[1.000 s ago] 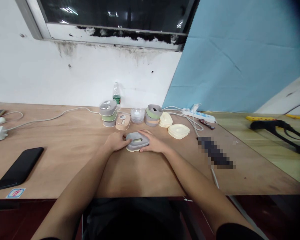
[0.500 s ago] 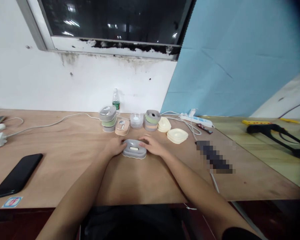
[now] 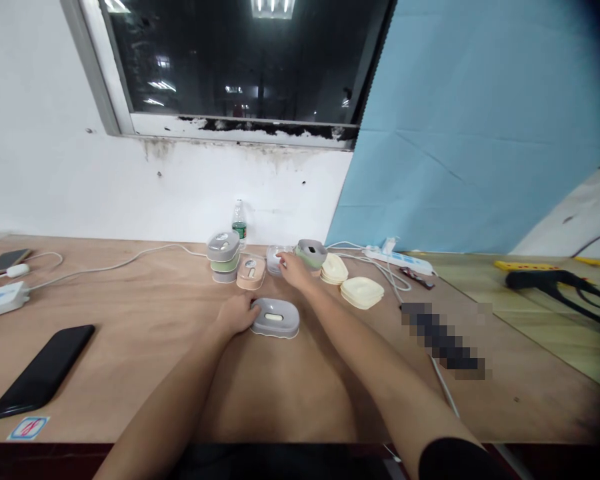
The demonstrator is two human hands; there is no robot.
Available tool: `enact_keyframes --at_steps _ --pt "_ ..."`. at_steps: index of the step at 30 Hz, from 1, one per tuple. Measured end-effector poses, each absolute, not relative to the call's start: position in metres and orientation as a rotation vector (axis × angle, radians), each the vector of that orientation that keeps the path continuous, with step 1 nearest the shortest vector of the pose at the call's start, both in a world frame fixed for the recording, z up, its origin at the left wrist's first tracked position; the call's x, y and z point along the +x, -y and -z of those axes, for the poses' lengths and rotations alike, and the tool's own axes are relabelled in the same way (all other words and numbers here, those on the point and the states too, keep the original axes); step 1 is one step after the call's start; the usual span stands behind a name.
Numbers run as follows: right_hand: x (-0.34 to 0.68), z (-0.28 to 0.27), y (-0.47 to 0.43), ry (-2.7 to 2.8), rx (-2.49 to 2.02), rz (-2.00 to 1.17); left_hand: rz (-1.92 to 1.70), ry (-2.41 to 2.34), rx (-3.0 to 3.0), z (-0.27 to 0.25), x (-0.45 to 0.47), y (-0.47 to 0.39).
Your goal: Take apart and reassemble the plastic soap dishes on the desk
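Note:
A grey oval soap dish (image 3: 284, 325) with a pale slot in its middle lies on the table in front of me. My left hand (image 3: 237, 313) grips its left side, thumb on the rim and fingers behind. Beyond the dish, my right hand (image 3: 295, 268) is stretched over a stack of clear plastic lids (image 3: 275, 252). Its fingers are extended at the lids' right side; whether they touch is unclear. Left of the lids sit a peach soap dish (image 3: 251, 273) and a stack of grey and green ones (image 3: 223, 248) with a clear lid on top.
Right of the lids stand stacked green and grey trays (image 3: 311, 253) and cream bases (image 3: 363, 292). A water bottle (image 3: 239, 221) is by the wall. A black phone (image 3: 43, 370) lies at left, power strips (image 3: 400, 259) and cables at the back and left.
My right hand has let go of the grey soap dish and moved forward to the clear lids. My left hand stays on the dish. The view has tilted up slightly.

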State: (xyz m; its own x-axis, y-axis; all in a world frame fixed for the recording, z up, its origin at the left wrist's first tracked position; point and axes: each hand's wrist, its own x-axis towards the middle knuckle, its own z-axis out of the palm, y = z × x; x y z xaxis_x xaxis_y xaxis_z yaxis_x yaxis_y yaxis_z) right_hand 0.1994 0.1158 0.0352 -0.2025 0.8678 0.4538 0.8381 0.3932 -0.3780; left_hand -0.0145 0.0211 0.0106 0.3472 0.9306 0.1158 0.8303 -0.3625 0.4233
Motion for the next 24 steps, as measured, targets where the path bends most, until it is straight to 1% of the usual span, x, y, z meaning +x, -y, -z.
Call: enact_keyframes --at_steps 7,10,12,14,18,21,24 --pt "0.203 -0.041 -0.088 1.811 -1.289 -0.022 -0.487 -1.609 2.315 -0.011 -0.013 -0.021" --pt "0.207 -0.036 -0.063 1.674 -1.165 -0.077 -0.607 -1.612 2.239 -0.011 -0.014 -0.020" --pt "0.210 -0.026 -0.042 1.572 -1.086 -0.189 -0.797 -1.596 2.171 -0.013 -0.015 -0.019" --pt "0.213 -0.014 -0.020 1.478 -1.018 -0.379 -0.983 -1.526 2.134 -0.015 -0.015 -0.017" --pt "0.214 0.002 0.010 1.368 -0.918 -0.696 -1.189 -1.312 2.183 -0.018 -0.013 -0.014" --pt "0.211 0.002 0.017 1.357 -0.930 -0.778 -1.275 -1.277 2.170 -0.018 -0.012 -0.013" --pt "0.209 0.000 0.015 1.387 -1.011 -0.767 -1.250 -1.320 2.074 -0.019 -0.011 -0.013"
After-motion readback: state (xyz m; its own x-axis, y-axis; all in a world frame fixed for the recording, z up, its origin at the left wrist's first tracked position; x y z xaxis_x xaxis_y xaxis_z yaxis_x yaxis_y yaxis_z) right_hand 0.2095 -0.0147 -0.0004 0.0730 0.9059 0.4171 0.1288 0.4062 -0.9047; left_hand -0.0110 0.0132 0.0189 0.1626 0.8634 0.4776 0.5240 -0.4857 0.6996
